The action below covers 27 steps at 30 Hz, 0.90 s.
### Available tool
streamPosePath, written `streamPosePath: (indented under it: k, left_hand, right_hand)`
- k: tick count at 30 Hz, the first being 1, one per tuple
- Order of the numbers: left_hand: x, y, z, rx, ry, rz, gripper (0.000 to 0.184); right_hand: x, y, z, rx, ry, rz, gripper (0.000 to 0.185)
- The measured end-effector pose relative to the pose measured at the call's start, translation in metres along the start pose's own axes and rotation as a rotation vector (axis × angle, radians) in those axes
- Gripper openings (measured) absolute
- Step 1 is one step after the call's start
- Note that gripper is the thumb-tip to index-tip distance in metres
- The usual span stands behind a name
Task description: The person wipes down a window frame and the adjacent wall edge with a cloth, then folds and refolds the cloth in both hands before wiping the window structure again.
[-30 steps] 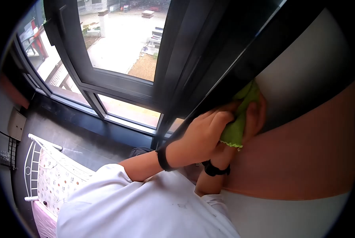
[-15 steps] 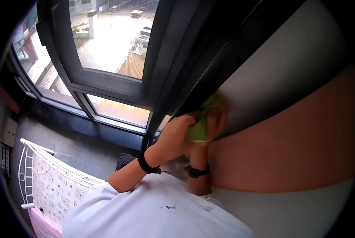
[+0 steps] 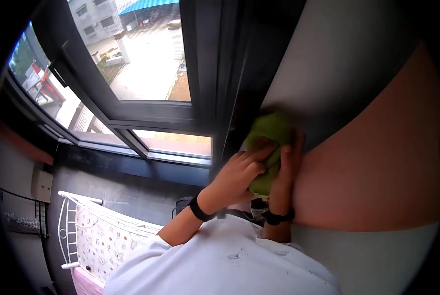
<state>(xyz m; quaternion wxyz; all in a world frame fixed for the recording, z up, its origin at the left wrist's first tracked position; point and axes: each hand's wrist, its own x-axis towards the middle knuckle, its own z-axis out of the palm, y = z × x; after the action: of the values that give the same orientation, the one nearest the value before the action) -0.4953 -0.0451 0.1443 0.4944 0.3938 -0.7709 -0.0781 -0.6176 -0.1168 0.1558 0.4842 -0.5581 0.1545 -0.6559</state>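
A bunched green cloth (image 3: 273,129) is between my two hands, in front of the dark frame and the pale wall panel. My left hand (image 3: 235,176) has its fingers bent into the near folds from the left side. On the right, my right hand (image 3: 289,160) wraps the cloth from the wall side, its fingers partly hidden and a little blurred. Part of the cloth hangs down between the palms to a frayed lower edge. Each wrist wears a black band.
A dark-framed window (image 3: 153,112) with a handle stands ahead, with a yard outside. A white metal bed (image 3: 70,231) with a patterned mattress is at lower left. Close on my right runs a wall with a reddish-brown band (image 3: 367,182). A small cabinet (image 3: 43,185) stands far left.
My view has turned, so the window, bed and hands sit further right. The cloth now shows as a larger bunch above my fingers, and my hands have shifted on it.
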Motion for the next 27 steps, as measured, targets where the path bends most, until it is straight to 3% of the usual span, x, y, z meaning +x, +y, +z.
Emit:
streamPosePath:
  k: [3, 5, 11, 14, 15, 21, 27]
  left_hand:
    - [-0.006, -0.001, -0.001, 0.047, -0.02, 0.005, 0.052]
    - [-0.009, -0.001, -0.002, 0.026, -0.012, -0.024, 0.046]
    - [-0.008, 0.011, -0.005, 0.117, 0.019, -0.025, 0.04]
    - [-0.015, 0.008, -0.007, 0.268, -0.001, 0.128, 0.031]
    - [-0.016, 0.008, -0.011, 0.343, -0.033, 0.141, 0.025]
    - [-0.039, -0.004, -0.007, 0.371, -0.101, 0.247, 0.03]
    - [-0.04, -0.006, -0.005, 0.372, 0.048, 0.073, 0.031]
  right_hand:
    - [0.004, -0.012, 0.012, -0.001, -0.01, 0.128, 0.043]
    - [0.005, -0.005, 0.003, -0.197, 0.023, 0.167, 0.049]
    - [0.015, -0.014, -0.002, -0.108, 0.059, 0.217, 0.053]
    - [0.021, -0.035, 0.015, -0.084, 0.037, 0.263, 0.051]
    - [0.019, -0.037, 0.009, -0.143, 0.006, 0.291, 0.051]
    - [0.016, -0.025, -0.023, -0.308, -0.313, 0.458, 0.047]
    - [0.022, -0.02, -0.023, -0.16, -0.073, 0.542, 0.033]
